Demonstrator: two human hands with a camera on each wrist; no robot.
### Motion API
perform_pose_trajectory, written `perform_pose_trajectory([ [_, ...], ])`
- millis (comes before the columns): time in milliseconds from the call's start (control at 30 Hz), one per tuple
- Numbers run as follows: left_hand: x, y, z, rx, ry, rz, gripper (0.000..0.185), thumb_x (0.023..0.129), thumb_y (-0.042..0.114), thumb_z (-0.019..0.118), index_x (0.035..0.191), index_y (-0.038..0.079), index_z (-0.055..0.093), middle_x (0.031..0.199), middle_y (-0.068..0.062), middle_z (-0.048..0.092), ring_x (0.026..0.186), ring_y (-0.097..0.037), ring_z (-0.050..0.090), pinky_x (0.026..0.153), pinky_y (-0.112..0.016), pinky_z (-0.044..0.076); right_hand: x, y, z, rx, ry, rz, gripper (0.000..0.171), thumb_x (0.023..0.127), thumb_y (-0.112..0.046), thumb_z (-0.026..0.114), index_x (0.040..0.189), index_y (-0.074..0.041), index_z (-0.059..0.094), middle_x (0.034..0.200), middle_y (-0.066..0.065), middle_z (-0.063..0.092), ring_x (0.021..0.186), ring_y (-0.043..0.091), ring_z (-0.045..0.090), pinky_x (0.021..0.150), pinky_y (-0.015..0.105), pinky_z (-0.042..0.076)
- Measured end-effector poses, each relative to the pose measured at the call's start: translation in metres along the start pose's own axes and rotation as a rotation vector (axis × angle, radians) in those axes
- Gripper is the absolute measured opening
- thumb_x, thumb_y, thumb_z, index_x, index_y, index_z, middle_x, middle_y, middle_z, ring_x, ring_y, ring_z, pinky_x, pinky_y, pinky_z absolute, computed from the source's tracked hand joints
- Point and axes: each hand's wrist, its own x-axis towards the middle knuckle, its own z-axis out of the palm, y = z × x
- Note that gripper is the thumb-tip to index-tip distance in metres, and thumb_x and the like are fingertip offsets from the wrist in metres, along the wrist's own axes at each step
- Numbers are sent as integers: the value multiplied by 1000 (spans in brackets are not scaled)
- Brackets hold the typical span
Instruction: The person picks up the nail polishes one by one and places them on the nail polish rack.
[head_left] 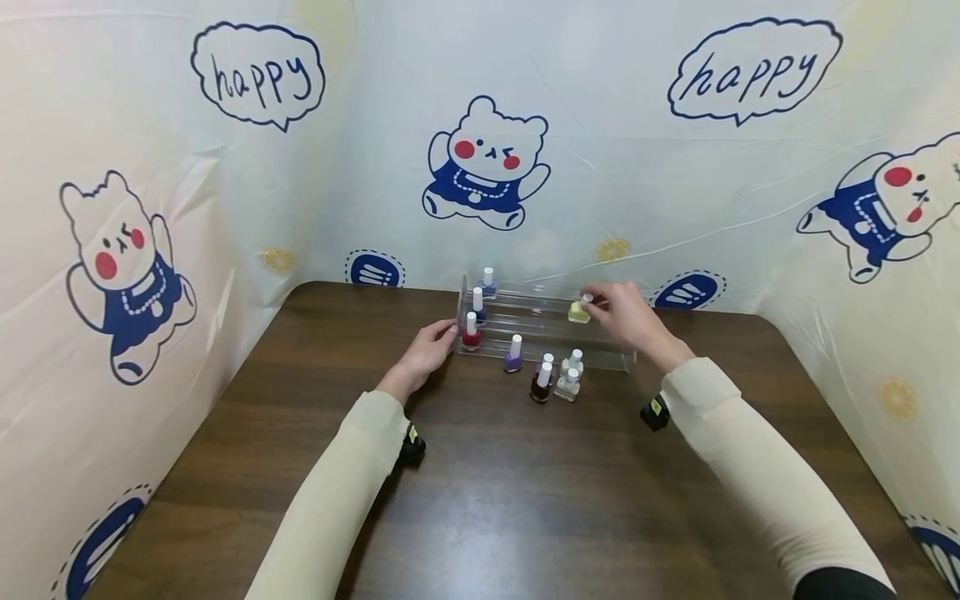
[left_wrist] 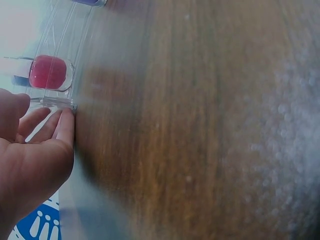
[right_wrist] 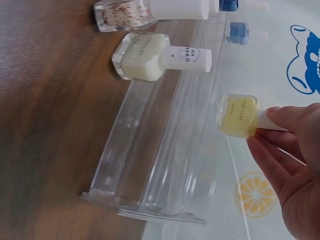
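1. Rack (head_left: 600, 357), the clear stepped acrylic stand, sits on the dark wooden table (head_left: 525, 500) at about 12 o'clock from the person, its long axis running from 9 to 3 o'clock, tiers rising toward the bear-printed backdrop (head_left: 487, 162)

2. Right hand (head_left: 630, 317) is at the rack's right end, roughly 1 o'clock, and pinches the white cap of the pale yellow bottle (right_wrist: 237, 116) between thumb and fingertips; this hand is the nearer one to that bottle, the other hand being well apart at the opposite end

3. Left hand (left_wrist: 30, 160) lies at about 11 o'clock with relaxed, straight fingers touching the rack's left end wall, gripping nothing, just beside the red bottle (head_left: 471, 331) on the lowest tier

4. Pale yellow bottle stands upright, cap up, over an upper tier near the right end; whether its base rests on the step or hangs just above it cannot be told. From the right palm it lies toward 10 o'clock

5. Blue bottles (head_left: 487, 282) stand on the upper tiers at the left end, so the stretch of tier from the yellow bottle toward 9 o'clock is bare

6. In front of the rack, at about 6 o'clock from it, a purple bottle (head_left: 513, 353), a dark red bottle (head_left: 541, 383) and a few pale ones (head_left: 570, 377) stand on the table
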Motion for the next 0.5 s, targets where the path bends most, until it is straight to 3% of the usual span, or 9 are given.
perform_pose_trajectory([
  [500, 0, 1, -3, -5, -15, -1, 47, 112, 27, 43, 155, 8, 43, 159, -14, 41, 145, -28, 41, 119, -44, 36, 24, 6, 0, -11, 76, -34, 20, 99, -4, 65, 116, 4, 71, 108, 22, 73, 98, 36, 72, 88, 49, 60],
])
